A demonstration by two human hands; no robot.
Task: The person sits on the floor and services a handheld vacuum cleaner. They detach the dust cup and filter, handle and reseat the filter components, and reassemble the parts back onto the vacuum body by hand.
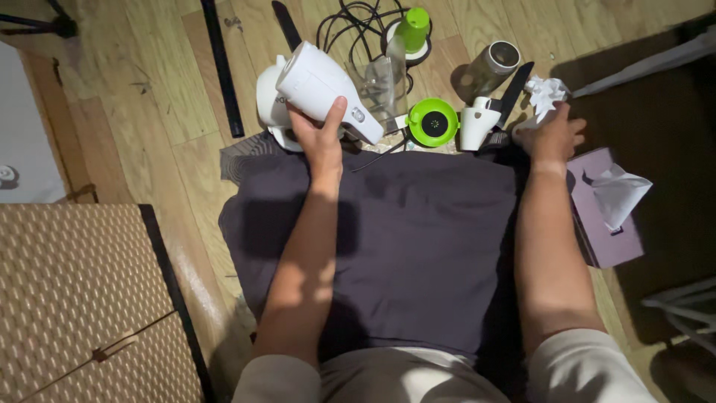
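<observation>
Nearest you, a dark cloth (pixel 418 239) lies spread on the wooden floor (pixel 149 112), giving a clean working surface between your forearms. Beyond its far edge, your left hand (pixel 319 138) wraps around a white appliance body (pixel 324 88), lifted and tilted clear of the floor. To the right, your right hand (pixel 553 134) rests palm down, fingers loosely spread, on a crumpled tissue (pixel 544 93), just beside the purple tissue box (pixel 600 216). Between both hands sit a green lid (pixel 433 122) and a clear jug (pixel 384 86), within easy reach. Farther off stands a metal cup (pixel 492 67).
</observation>
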